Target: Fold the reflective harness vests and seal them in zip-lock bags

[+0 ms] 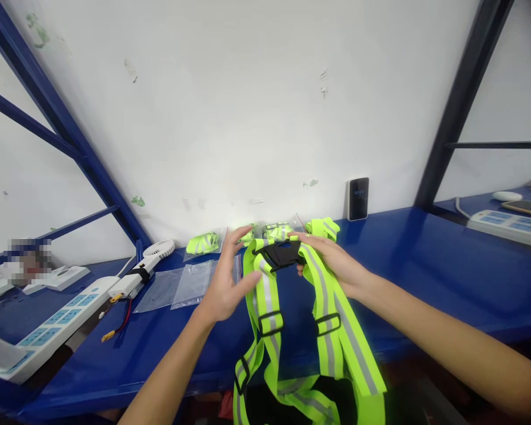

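A neon-yellow reflective vest of webbing straps, with grey stripes and black slider buckles, hangs over the front of the blue table. Its black plastic side-release buckle is fastened at the top. My right hand holds the vest at the buckle's right end, thumb and fingers on either side of the strap. On the other side, my left hand has its fingers and thumb spread. Its thumb tip is at the left strap; whether it touches cannot be made out. The lower straps drop out of view.
Bagged yellow vests lie along the wall, with a loose yellow bundle at their right. Clear plastic bags lie left. A small fan, power strip and wired connectors are further left. A black-screened device stands against the wall.
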